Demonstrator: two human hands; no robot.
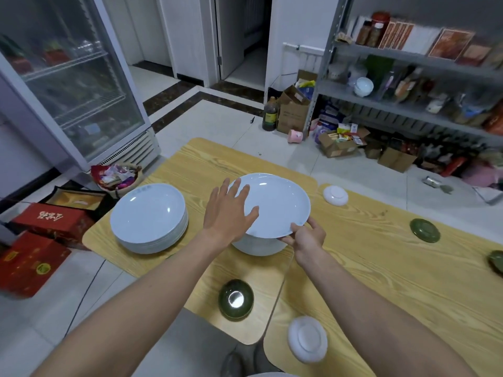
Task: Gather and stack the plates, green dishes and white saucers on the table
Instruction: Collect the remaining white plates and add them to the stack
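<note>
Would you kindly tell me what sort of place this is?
Probably a restaurant's back room or storeroom: a glass-door display fridge, metal shelving crowded with packaged goods, and a tall stack of white plates on a wooden table.

Green dish (pixel 496 263) (far right), edge-cropped

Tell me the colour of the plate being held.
Pale bluish-white plate, plain, no pattern; clearest in the head view.
</note>
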